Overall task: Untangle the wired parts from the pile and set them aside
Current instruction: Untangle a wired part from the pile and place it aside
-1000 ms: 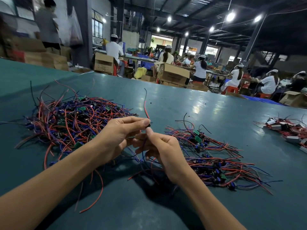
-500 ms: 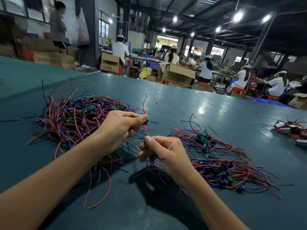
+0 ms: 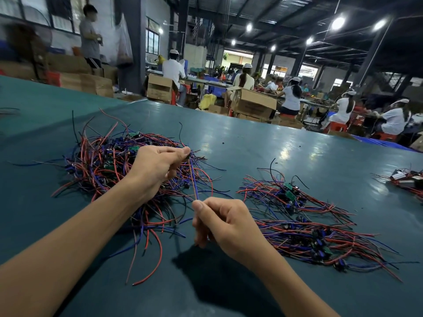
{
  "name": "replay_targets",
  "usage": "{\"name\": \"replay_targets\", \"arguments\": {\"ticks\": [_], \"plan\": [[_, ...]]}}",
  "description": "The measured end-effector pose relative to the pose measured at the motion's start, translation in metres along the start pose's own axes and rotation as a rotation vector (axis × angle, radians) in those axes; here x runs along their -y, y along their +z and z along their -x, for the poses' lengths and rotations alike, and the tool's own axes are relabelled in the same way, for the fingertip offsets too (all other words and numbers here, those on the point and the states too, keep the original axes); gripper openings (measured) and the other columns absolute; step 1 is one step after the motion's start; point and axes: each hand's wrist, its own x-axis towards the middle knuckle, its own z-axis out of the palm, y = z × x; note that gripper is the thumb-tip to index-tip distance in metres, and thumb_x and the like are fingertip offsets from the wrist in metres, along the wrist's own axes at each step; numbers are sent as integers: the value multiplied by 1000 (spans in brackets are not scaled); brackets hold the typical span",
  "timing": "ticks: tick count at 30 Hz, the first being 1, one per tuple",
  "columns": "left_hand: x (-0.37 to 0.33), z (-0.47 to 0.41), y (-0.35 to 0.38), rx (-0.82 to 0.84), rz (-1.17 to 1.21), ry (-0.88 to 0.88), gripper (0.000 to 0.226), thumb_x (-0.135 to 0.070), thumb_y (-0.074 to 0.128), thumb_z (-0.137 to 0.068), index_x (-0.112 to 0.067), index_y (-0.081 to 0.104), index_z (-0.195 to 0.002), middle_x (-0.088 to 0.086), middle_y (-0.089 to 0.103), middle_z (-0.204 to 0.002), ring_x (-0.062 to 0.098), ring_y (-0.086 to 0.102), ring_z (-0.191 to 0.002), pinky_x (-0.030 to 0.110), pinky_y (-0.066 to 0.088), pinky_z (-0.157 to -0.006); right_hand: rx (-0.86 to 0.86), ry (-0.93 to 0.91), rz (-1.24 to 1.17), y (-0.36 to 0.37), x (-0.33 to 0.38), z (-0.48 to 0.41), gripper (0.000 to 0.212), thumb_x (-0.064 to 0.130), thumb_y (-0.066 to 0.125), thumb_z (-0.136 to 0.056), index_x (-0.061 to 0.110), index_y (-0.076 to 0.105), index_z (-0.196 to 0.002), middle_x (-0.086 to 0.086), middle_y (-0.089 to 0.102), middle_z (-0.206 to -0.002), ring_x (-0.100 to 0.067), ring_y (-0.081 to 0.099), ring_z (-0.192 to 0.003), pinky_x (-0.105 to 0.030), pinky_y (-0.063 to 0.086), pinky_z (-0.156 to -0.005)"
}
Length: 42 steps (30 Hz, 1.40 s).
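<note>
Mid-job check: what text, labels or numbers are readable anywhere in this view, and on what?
Nothing here reads clearly.
Open cardboard box beyond the table: faint print, too blurred to read.
Second cardboard box, further left: faint print, too blurred.
Green boards in the right bundle: markings too small.
Wires pinched between left hand and right hand: no print visible.

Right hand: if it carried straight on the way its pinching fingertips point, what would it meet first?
Probably the left hand. The right hand points up along the taut wires it pinches, and the left hand pinches their far end. The edge of the tangled pile lies beneath; depth is unclear.
</note>
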Motion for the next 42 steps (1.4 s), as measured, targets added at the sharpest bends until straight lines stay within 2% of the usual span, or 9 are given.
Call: {"name": "replay_targets", "arguments": {"ticks": [3,9,14,23,25,29,33,36,42], "plan": [[2,1,2,-2,24,13,21,-22,77,-87,-2,76,-93,13,61,-86,16,49,-73,27,45,-60,1,-9,73,3,-2,2,46,38,49,-106,22,54,-63,-1,62,-49,-13,55,-41,-25,45,-49],[-3,-1,-2,273,403,-190,23,-19,57,-97,-5,72,-107,3,71,-94,9,61,-72,25,51,-67,-244,-55,52,3,1,2,86,74,39,-94,5,37,-44,-11,38,-35,-26,35,-31,-34,32,-38],[-1,3,-1,507,627,-314,41,-16,53,-86,1,72,-118,3,70,-93,10,60,-73,26,54,-66,-492,-32,-110,-8,2,-1,81,64,36,-100,12,47,-38,-9,44,-36,-20,40,-31,-21,35,-40],[6,5,2,644,662,-326,38,-15,57,-89,-1,71,-122,2,70,-98,9,62,-75,25,53,-66,-515,59,-98,-6,0,-2,75,61,37,-98,15,51,-41,-6,48,-40,-18,44,-36,-21,35,-40],[5,8,4,595,520,-219,34,-18,65,-91,-6,72,-122,5,73,-106,11,66,-75,25,54,-60,-519,70,-109,-6,1,-2,74,62,38,-97,15,53,-42,-6,49,-40,-18,45,-36,-21,35,-39],[8,17,12,330,21,255,39,-24,75,-83,-14,68,-120,9,76,-106,18,69,-62,21,42,-40,-533,89,-132,-6,-1,-4,74,59,40,-100,13,54,-44,-8,49,-41,-17,45,-35,-23,34,-38],[12,25,15,197,-325,655,39,-32,78,-80,-19,69,-116,-6,77,-98,20,69,-60,27,57,-57,-533,128,-159,-9,-6,-7,47,41,55,-102,13,66,-66,-4,49,-45,-13,41,-36,-19,31,-38],[14,30,16,229,-495,888,38,-27,77,-85,-11,68,-119,-6,76,-103,8,72,-75,19,55,-70,-437,235,-383,-13,-5,-11,15,38,68,-94,26,74,-90,0,54,-56,-12,40,-42,-17,27,-40],[19,37,22,313,-552,991,38,-16,79,-84,-5,69,-119,-12,72,-102,-17,64,-84,10,52,-77,-440,252,-695,-27,0,-15,22,37,68,-92,20,79,-101,3,56,-65,-8,42,-43,-16,26,-41]]}}
